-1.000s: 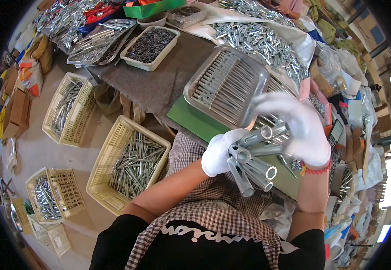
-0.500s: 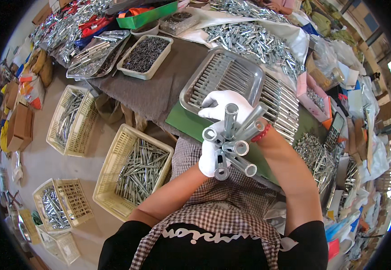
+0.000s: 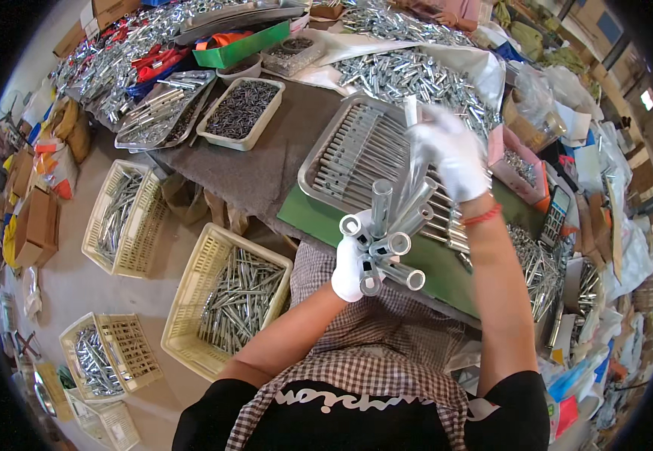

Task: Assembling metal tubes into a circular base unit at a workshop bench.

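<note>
My left hand (image 3: pixel 348 272), in a white glove, is closed around a bundle of shiny metal tubes (image 3: pixel 381 204) that fan out with their open ends toward me. My right hand (image 3: pixel 458 161), also gloved, is raised beyond the bundle to the right. Motion smears its fingers, and a blurred silvery streak lies beside them, so I cannot tell whether it holds a tube. Below it, a row of metal tubes (image 3: pixel 438 218) lies partly hidden by the hand and the bundle. A metal tray (image 3: pixel 305 179) with slim rods in rows sits just left of them.
A cream tray (image 3: pixel 269 120) of dark small parts stands on the brown cloth (image 3: pixel 266 177). Heaps of metal tubes (image 3: pixel 409 79) cover the far table. Cream baskets (image 3: pixel 180 301) of metal pieces stand at left; a pink box (image 3: pixel 498 161) and calculator (image 3: pixel 556 214) lie at right.
My right hand has moved from beside the bundle, over the tray, up and to the right. My left hand keeps hold of the tubes in nearly the same place. The view has shifted slightly.
</note>
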{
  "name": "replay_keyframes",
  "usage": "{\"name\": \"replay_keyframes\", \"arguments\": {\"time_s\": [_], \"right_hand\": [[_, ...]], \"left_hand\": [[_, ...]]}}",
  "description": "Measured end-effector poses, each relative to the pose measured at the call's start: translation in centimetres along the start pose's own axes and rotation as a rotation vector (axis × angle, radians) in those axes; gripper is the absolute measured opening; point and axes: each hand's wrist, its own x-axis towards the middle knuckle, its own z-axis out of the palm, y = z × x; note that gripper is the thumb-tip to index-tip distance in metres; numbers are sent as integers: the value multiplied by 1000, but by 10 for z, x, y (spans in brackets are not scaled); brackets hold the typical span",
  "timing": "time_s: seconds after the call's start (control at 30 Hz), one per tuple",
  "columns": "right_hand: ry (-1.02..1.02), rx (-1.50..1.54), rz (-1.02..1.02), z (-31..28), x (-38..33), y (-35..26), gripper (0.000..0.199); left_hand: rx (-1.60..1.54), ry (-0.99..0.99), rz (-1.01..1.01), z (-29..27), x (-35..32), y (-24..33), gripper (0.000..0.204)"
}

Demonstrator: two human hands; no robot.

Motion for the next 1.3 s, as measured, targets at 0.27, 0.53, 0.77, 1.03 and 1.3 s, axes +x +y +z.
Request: {"name": "replay_keyframes", "arguments": {"time_s": [0.27, 0.53, 0.77, 1.03, 1.3], "right_hand": [[99, 356, -218, -54, -29, -48, 44], [-26, 349, -163, -59, -48, -54, 45], [67, -23, -380, -15, -96, -105, 58], [-270, -566, -628, -3, -104, -86, 68], [-182, -649, -608, -1, -109, -92, 69]], "left_hand": [[1432, 101, 547, 5, -1, -7, 4], [154, 69, 68, 12, -1, -3, 6], [644, 152, 237, 23, -2, -9, 17], [1139, 90, 462, -24, 12, -9, 33], [1458, -33, 597, -21, 8, -7, 41]]}}
